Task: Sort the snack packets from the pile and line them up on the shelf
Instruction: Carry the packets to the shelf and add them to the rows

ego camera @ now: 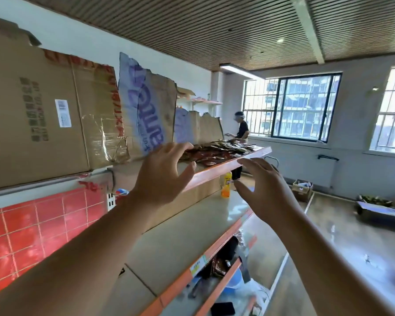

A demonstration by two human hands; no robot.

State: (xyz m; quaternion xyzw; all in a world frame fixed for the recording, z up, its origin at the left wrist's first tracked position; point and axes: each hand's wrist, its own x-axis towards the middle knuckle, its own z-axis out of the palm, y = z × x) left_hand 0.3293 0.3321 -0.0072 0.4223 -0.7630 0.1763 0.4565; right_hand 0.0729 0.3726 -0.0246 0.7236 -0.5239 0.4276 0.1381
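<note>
Leftmost, flattened cardboard boxes (32, 115) lean against the wall behind the top shelf (214, 172). Next, the left hand (162, 176) is raised at that shelf's orange front edge, fingers spread and holding nothing. The pile of snack packets (217, 151) lies on the shelf just beyond its fingertips. An orange drink bottle (226, 185) stands on the shelf below. The right hand (265, 190) hovers beside the shelf's end, likewise spread and empty. Farther off, another person (242, 131) stands by a barred window (303, 108).

snack packets (214, 152): shiny, crinkly wrappers
cardboard (32, 124): dull brown, rough torn edges
wall tiles (27, 229): red, glossy
shelf (226, 167): smooth orange edge
</note>
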